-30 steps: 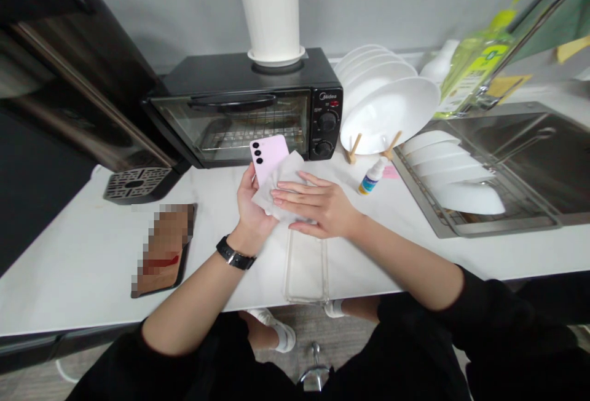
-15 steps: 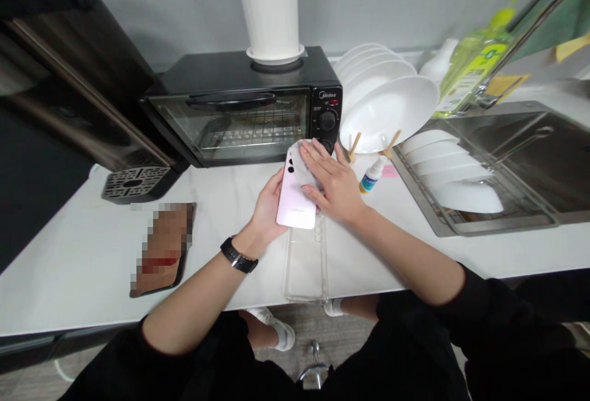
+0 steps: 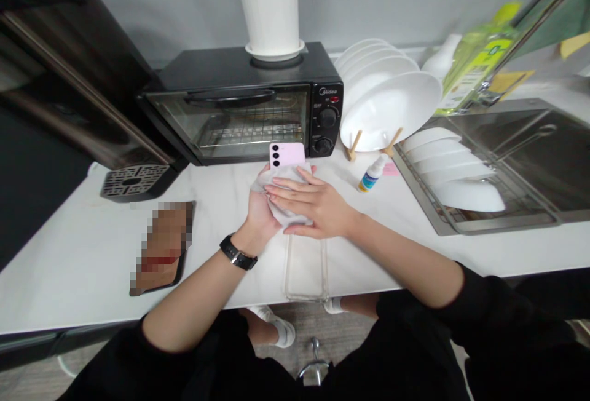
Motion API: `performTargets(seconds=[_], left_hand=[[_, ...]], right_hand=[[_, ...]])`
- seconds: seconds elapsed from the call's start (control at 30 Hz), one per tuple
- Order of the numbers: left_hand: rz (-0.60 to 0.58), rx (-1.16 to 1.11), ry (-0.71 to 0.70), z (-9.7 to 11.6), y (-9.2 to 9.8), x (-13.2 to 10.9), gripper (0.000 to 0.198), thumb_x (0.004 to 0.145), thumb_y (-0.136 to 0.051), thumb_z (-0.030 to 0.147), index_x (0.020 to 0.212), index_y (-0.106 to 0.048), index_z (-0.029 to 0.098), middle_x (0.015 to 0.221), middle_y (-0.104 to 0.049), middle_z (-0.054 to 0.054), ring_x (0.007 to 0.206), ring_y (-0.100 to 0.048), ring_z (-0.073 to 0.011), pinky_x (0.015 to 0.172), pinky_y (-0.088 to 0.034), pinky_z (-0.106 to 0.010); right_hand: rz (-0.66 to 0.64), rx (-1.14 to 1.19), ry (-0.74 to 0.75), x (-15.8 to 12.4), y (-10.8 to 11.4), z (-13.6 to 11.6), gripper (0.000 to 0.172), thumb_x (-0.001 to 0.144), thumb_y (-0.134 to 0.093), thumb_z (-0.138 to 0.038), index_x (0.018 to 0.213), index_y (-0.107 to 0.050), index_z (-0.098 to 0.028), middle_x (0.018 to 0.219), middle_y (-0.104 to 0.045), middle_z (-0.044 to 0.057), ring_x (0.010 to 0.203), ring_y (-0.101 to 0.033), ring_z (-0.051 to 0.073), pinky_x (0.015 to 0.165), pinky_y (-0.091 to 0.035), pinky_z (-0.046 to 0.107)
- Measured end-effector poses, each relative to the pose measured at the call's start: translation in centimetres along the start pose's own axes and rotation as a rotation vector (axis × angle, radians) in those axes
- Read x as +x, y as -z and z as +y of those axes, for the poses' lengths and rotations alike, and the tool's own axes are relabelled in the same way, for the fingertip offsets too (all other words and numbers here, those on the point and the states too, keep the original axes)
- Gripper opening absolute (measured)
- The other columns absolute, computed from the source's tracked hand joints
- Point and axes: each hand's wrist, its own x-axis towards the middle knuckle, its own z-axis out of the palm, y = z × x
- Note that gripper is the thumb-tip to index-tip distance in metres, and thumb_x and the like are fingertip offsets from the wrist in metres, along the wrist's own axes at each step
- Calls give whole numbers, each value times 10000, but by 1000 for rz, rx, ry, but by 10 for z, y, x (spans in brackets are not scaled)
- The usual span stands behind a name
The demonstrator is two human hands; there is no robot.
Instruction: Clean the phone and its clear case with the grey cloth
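Observation:
A pale pink phone [image 3: 294,154] rests back up in my left hand [image 3: 262,210], whose fingers wrap round it from below. Its three camera lenses show at the top left; a white wipe [image 3: 291,174] covers the lower part. My right hand [image 3: 318,203] presses that wipe flat against the phone's back, fingers together and pointing left. Below both hands a clear phone case [image 3: 305,272] lies on the counter, its upper end hidden by them. To the right of my right hand stands a small spray bottle [image 3: 371,174] with a blue and yellow label.
Behind are a black toaster oven [image 3: 230,124] and white plates [image 3: 391,106] in a wooden rack. A sink [image 3: 530,161] with stacked bowls [image 3: 456,167] is at right. A pixelated dark-edged flat object [image 3: 163,247] lies left, near a machine's drip tray [image 3: 133,181].
My right hand has slid the wipe down and left, from the phone's upper right to its lower part. The camera lenses have shifted left and up, and the phone's lower end is now covered.

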Motion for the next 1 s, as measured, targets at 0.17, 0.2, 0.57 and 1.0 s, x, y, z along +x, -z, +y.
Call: performTargets(seconds=[0.17, 0.2, 0.57, 1.0], left_hand=[[56, 8, -154, 9, -10, -11, 665, 1116, -356, 497, 1517, -639, 48, 1186, -850, -157, 1242, -790, -256, 1120, -585, -333], [54, 0, -183, 10, -12, -12, 660, 1119, -355, 487, 1533, -629, 52, 1192, -848, -156, 1261, -782, -257, 1123, -584, -336], [123, -16, -130, 0, -11, -5, 382, 1071, -530, 304, 1350, -742, 154, 1032, -867, -53, 1121, -822, -268, 1102, -619, -395], [137, 32, 28, -12, -12, -2, 294, 1023, -530, 265, 1161, -764, 153, 1049, -864, -74, 1111, -825, -276, 1074, -634, -413]], right_hand=[[9, -8, 86, -2, 0, -1, 563, 1130, -483, -594, 1519, -655, -225, 1575, -687, 67, 1594, -534, 200, 1444, -216, 506], [39, -20, 88, -2, 0, -1, 539, 1135, -488, -568, 1503, -669, -218, 1557, -701, 67, 1583, -547, 194, 1446, -213, 489], [210, -115, -335, -8, 10, 15, 628, 1140, -395, -558, 1678, -486, -248, 1692, -563, 91, 1670, -411, 333, 1409, -167, 718], [114, -42, -306, -4, 8, 13, 793, 1103, -389, -707, 1736, -369, -230, 1761, -463, 125, 1701, -353, 326, 1411, -197, 682]])
